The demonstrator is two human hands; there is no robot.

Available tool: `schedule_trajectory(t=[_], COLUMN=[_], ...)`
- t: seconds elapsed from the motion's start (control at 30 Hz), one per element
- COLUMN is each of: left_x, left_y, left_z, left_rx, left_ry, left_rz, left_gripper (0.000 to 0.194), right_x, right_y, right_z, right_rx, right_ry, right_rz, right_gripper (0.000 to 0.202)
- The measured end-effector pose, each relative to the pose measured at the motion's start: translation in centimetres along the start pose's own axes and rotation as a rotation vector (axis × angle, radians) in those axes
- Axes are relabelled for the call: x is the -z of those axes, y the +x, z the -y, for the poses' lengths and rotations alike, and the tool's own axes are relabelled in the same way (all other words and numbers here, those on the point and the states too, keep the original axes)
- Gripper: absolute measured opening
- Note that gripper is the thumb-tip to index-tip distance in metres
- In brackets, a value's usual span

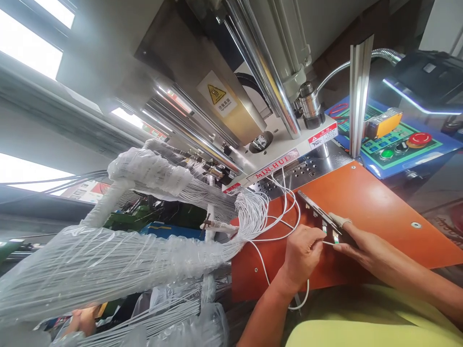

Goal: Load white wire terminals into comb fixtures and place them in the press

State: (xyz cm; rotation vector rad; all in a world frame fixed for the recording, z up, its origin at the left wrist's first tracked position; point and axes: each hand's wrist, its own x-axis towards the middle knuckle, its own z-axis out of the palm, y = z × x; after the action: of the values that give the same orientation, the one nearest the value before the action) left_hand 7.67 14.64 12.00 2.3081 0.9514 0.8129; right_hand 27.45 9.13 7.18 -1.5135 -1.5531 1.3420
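Observation:
My left hand [304, 248] is closed in a pinch on a thin white cable [327, 243], close to a small connector with green and white parts. My right hand [356, 241] grips a dark metal mould plate [319, 212], tilted above the orange tabletop [372, 207]. Small light-coloured pieces sit along the plate's edge. A wrapping is on one finger of that hand. Left of my hands hangs a bundle of white cables [251, 214]; a few loop out across the tabletop, and some run up under the machine head.
The press [277, 161] with steel columns stands ahead, carrying a hot-surface warning label. A control panel [394, 144] with a red stop button is at the right. Plastic-wrapped cable bundles [119, 260] fill the left. Another person's hand [83, 320] shows at lower left.

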Motion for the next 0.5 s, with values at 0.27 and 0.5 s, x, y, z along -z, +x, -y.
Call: schedule_trajectory(t=[0.27,0.5], left_x=[-0.1,-1.4], left_y=[0.2,0.0], left_z=[-0.1,0.3], left_rx=[0.061,0.072], left_ry=[0.01,-0.047], left_rz=[0.022,0.028], left_gripper=[0.023,0.026], right_x=[-0.4,0.0], right_y=[-0.2,-0.6], right_z=[0.7,-0.1], right_rx=[-0.032,-0.058], right_ry=[-0.08,-0.437], right_rz=[-0.075,-0.128], right_gripper=[0.049,0.063])
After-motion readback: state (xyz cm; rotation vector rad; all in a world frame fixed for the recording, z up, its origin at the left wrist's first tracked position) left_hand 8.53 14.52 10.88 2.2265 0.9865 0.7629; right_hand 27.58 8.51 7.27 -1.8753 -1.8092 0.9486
